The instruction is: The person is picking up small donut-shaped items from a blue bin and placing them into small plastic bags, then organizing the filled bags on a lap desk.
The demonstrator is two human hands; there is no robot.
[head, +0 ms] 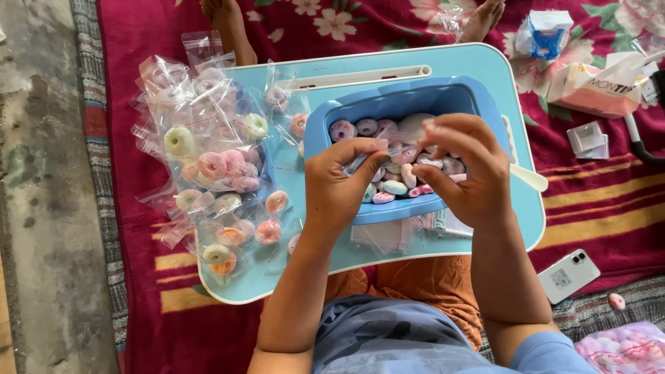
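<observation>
Both hands met above the blue tub (325, 125): my left hand (339, 187) pinched one edge of a small clear plastic bag (395, 154) between thumb and forefinger, and my right hand (464, 170), fingers curled, pinched the opposite edge, so the bag hung stretched just over the sugared ring candies (398, 187) in the tub. Whether a candy already sat inside the bag I could not tell. I judged that the step went best with the pinches kept close to the bag's mouth, the lips pulled apart evenly, and the work held over the tub. Filled bags (208, 166) lay heaped at left on the light blue lap tray (471, 62); a white scoop (530, 179) rested at right.
</observation>
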